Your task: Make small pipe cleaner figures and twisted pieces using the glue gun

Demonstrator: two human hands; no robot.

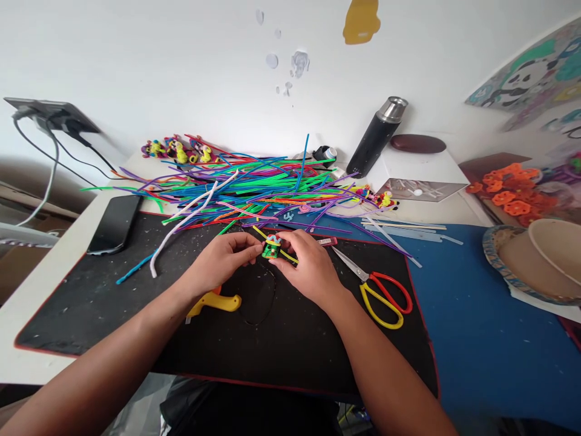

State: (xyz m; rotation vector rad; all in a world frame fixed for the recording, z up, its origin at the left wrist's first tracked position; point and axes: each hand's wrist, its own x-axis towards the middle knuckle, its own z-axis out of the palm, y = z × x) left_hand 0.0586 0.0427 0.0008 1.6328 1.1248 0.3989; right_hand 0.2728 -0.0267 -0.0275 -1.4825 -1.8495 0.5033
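Observation:
Between my two hands is a small green figure (271, 248) with yellow, red and light blue bits on top, made of what looks like pipe cleaner. My right hand (306, 260) grips it from the right, thumb below and fingers above. From the left, my left hand (231, 254) has thumb and forefinger pinched together at the figure's edge; whether a strand is in that pinch I cannot make out. A yellow pipe cleaner (289, 257) sticks out by my right fingers. Below my left hand lies a yellow-handled glue gun (224, 301), partly covered by my wrist.
A heap of coloured pipe cleaners (254, 188) spreads behind my hands. Scissors (385, 293) lie open to the right on the black mat (290, 351). A phone (115, 224) rests left. Behind stand a black flask (376, 136) and a white box (422, 172); bowls (512, 266) sit far right.

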